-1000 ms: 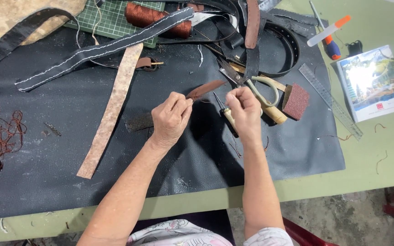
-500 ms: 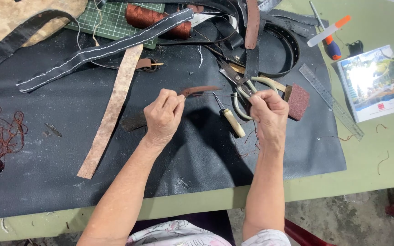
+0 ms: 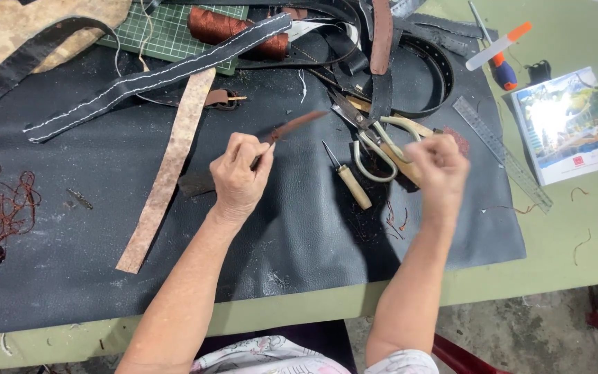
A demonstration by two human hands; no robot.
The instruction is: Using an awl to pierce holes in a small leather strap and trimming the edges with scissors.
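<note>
Brown leather strip [image 3: 292, 127] pinched in left hand [image 3: 238, 174]; right hand [image 3: 441, 168] fisted, contents unclear; keep strip flat, steady, near awl [image 3: 346, 179].

Green cutting mat [image 3: 167, 31] at the far edge of my bench, brown thread spool [image 3: 233, 29] on it. Clear ruler [image 3: 501, 152] lies beside a glossy booklet [image 3: 567, 125]. Tangle of brown thread scraps [image 3: 1, 204] far left.
</note>
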